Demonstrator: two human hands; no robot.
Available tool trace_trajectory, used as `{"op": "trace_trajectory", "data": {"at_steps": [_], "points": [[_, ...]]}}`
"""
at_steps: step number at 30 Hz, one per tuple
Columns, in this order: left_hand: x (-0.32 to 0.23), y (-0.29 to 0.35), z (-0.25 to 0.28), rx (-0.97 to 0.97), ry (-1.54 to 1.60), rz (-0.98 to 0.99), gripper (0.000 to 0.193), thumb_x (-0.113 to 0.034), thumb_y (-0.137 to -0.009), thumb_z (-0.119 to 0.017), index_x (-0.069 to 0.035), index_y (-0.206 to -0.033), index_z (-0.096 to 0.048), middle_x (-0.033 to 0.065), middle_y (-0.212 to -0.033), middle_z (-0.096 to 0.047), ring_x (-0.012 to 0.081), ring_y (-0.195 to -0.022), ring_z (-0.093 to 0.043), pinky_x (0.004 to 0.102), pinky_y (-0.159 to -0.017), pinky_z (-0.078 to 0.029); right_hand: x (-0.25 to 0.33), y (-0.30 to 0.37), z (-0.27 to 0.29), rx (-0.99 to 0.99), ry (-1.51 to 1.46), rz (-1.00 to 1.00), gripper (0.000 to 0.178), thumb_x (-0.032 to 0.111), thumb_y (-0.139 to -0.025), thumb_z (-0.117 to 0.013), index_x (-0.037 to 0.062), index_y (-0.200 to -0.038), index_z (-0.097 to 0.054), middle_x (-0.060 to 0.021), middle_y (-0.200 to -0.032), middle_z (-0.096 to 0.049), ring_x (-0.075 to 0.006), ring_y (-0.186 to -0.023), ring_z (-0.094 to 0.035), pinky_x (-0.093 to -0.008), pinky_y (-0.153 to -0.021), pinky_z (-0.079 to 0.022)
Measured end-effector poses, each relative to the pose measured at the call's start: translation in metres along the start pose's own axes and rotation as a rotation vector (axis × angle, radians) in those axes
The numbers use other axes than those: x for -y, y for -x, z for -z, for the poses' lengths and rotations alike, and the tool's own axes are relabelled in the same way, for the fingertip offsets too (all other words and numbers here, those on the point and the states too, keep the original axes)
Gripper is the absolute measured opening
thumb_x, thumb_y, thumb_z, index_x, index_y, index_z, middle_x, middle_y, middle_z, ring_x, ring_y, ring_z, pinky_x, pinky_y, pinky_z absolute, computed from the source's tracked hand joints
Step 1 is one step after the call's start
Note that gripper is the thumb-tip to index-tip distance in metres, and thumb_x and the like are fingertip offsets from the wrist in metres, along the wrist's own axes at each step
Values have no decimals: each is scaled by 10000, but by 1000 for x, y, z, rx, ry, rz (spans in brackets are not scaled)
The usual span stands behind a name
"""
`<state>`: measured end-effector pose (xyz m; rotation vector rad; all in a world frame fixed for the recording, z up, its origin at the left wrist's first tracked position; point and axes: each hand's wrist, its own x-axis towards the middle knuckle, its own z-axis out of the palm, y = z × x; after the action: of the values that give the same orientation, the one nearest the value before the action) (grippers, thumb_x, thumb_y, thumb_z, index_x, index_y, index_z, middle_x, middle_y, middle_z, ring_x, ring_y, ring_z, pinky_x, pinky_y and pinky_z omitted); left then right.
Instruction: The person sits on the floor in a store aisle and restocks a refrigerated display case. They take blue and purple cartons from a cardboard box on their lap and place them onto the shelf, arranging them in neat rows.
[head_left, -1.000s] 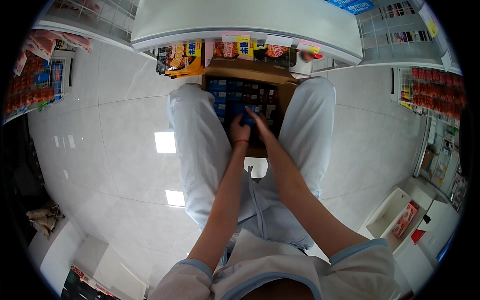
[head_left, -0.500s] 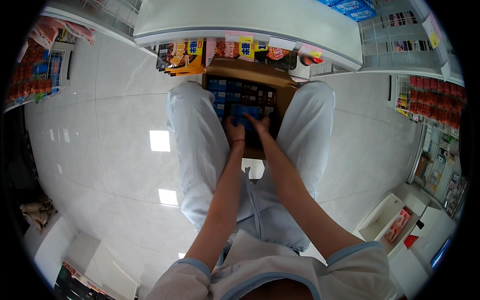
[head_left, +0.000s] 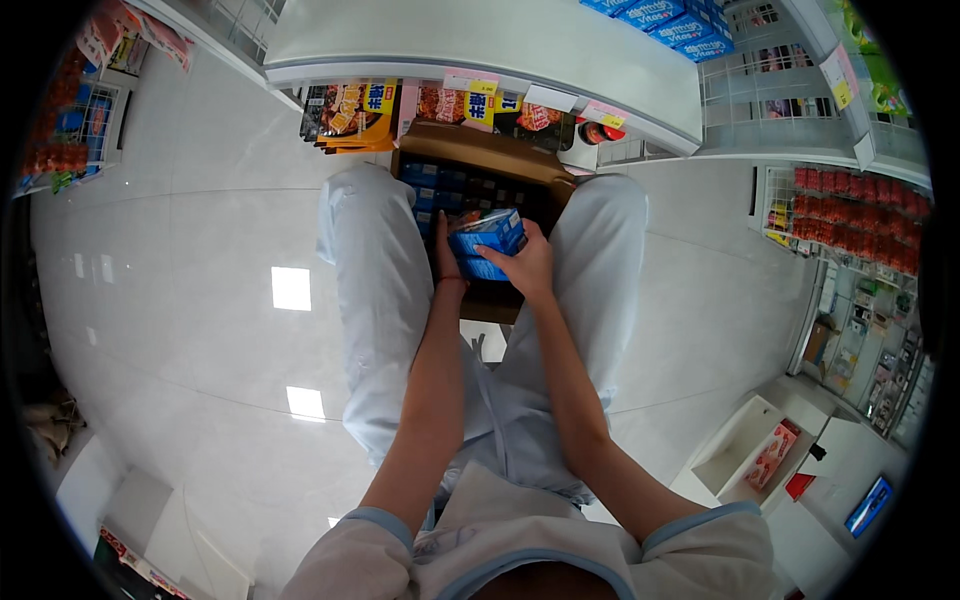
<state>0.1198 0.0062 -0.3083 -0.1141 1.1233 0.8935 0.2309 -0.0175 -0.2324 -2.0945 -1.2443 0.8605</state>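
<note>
Between my knees stands an open cardboard box (head_left: 500, 150) holding rows of blue cartons (head_left: 424, 176) and some darker ones. Just over its near part I hold a pack of blue drink cartons (head_left: 484, 244), tilted, with its printed sides showing. My right hand (head_left: 532, 262) grips the pack's right side, thumb across the near face. Along its left side lies my left hand (head_left: 446, 256), closed against the pack, its fingers mostly hidden behind and under it.
A white shelf (head_left: 480, 45) juts out ahead, above the box, with blue drink packs (head_left: 670, 24) at its right. Below it stand packaged meals (head_left: 352, 112) and a round red-lidded container (head_left: 600, 132). Racks of red packets (head_left: 855, 210) hang at right; a white open cabinet (head_left: 735, 450) stands lower right.
The pack of blue cartons has come up out of the box toward me and turned, so its sides now show. Both hands rose with it. The view shifted slightly.
</note>
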Motion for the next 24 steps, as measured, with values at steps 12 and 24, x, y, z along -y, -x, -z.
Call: {"op": "trace_trajectory", "data": {"at_steps": [12,24], "points": [[19,4,18,-19,229,89,625,-599,-803,-342,-71,-1071,-542,130,-1012,-588,271,-884,-574,374,-822,-443,32,32,18,163,101,291,912,216,-549,-798,14,-1287,-301,-189,-1070,-518,-338,-971,-521,-383,-838,-421],[19,-8,36,512,710,184,715,-676,-756,-329,-57,-1037,-551,122,-1004,-572,276,-946,-522,394,-974,-286,86,-9,106,-174,-219,128,770,151,-536,-810,38,-1195,-429,-116,-1011,-540,-213,-926,-543,-315,-747,-482]]}}
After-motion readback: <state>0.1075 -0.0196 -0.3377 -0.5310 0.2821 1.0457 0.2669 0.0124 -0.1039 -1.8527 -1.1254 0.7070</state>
